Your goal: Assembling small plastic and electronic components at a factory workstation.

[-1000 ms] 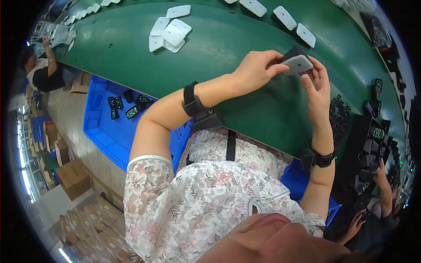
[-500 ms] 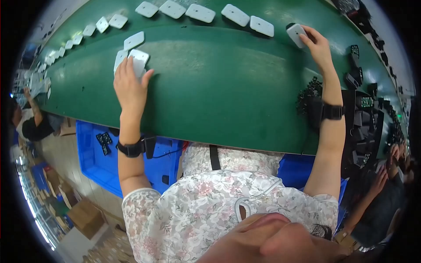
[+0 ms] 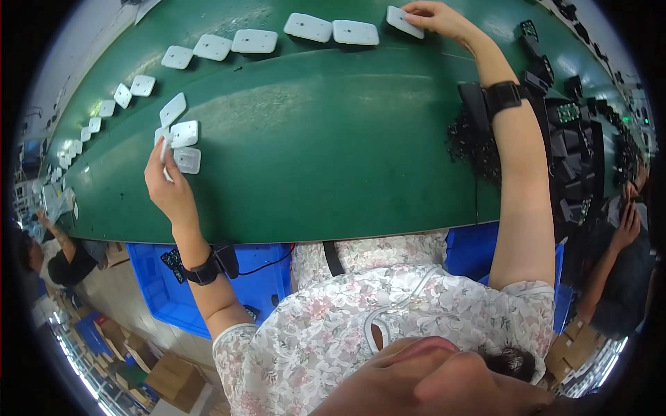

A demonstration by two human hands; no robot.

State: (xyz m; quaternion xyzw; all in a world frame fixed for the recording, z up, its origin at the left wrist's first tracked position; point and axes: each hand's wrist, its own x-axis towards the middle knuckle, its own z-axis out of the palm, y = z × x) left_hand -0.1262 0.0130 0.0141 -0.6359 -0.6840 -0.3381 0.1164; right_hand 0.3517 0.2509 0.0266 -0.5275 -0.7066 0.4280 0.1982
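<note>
My left hand [image 3: 170, 191] is closed in a pinch on a white plastic cover [image 3: 166, 150], held edge-up beside a small cluster. That cluster has several similar rounded white covers, among them one [image 3: 184, 133] lying studded face up and another [image 3: 187, 161] showing its recessed inside. At the far side of the table my right hand [image 3: 444, 19] grips the edge of another white cover [image 3: 404, 23], at the right end of a long row. Its neighbour in the row is a white cover [image 3: 355, 32] with small dark holes. Whether the right hand's cover rests fully on the table I cannot tell.
The green tabletop [image 3: 326, 145] carries the row, which curves away to the far left. Black cables [image 3: 475, 142] are heaped at the right, near black housings and circuit boards [image 3: 569, 112]. A blue bin [image 3: 156, 277] stands below the table edge. Other people sit at both sides.
The view has shifted, moving the row leftward in the picture. My left hand has lifted a cover from the cluster. My right hand's cover has come flatter at the row's end.
</note>
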